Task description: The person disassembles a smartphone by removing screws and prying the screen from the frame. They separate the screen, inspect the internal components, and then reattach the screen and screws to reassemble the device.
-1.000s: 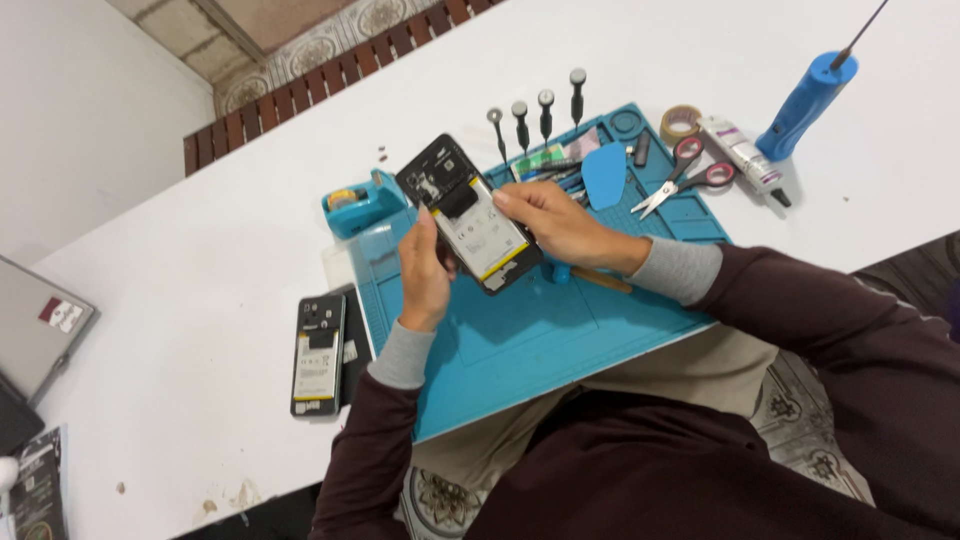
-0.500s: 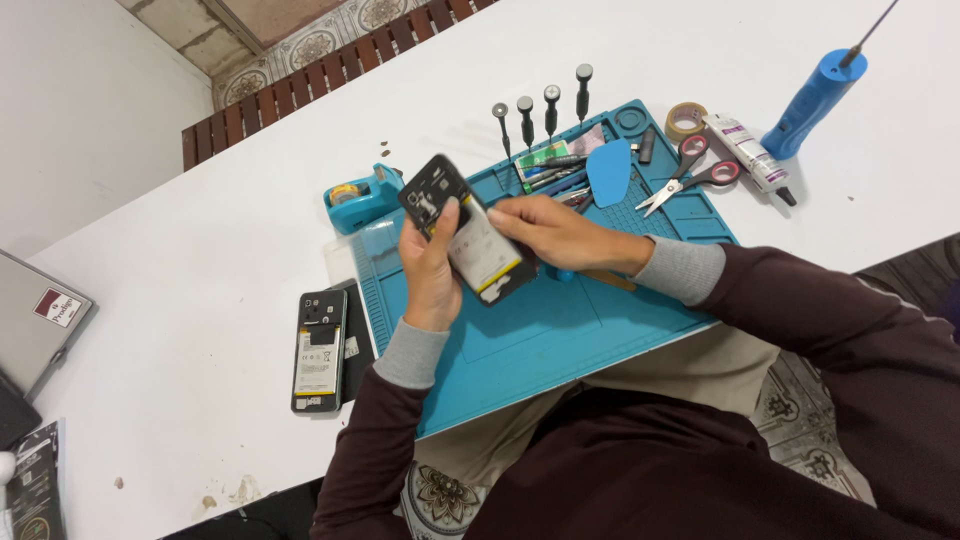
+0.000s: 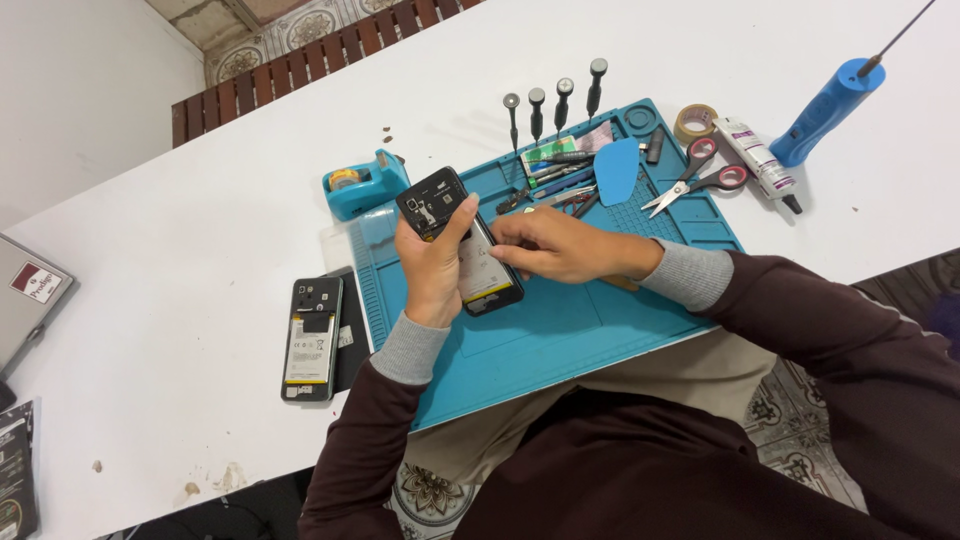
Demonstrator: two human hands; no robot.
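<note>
**Up close: an opened phone held between two hands over a blue mat**

Right now the left hand [image 3: 432, 262] is wrapped around an opened black phone [image 3: 458, 240], thumb side toward the camera, holding it tilted just above the blue work mat [image 3: 560, 330]. The phone's back is off, so its dark upper board and pale battery show. The right hand [image 3: 560, 246] comes in from the right with its fingers drawn narrow, fingertips pressed against the phone's right edge beside the battery; whether anything small is pinched between them cannot be told. Both wrists wear grey cuffs under dark maroon sleeves.

The mat lies at an angle on the white surface [image 3: 200, 230]. Along its far edge four screwdrivers [image 3: 553, 105] stand upright in a row, with a clutter of thin tools just beneath them. A blue flat pry tool [image 3: 616, 170] rests on the mat's upper right part. Beyond the mat's right corner lie scissors [image 3: 697, 180] with red and grey handles, a roll of tape [image 3: 695, 122], a small white glue tube [image 3: 757, 160] and, farther right, a blue handheld tool [image 3: 828, 100] with a thin rod sticking out of its top.

Left of the mat, a second opened phone [image 3: 312, 338] lies flat, its battery exposed, partly on top of a dark back cover. A blue tape dispenser [image 3: 365, 184] stands just off the mat's upper left corner. At the far left edge sits the corner of a grey device [image 3: 28, 300].
</note>
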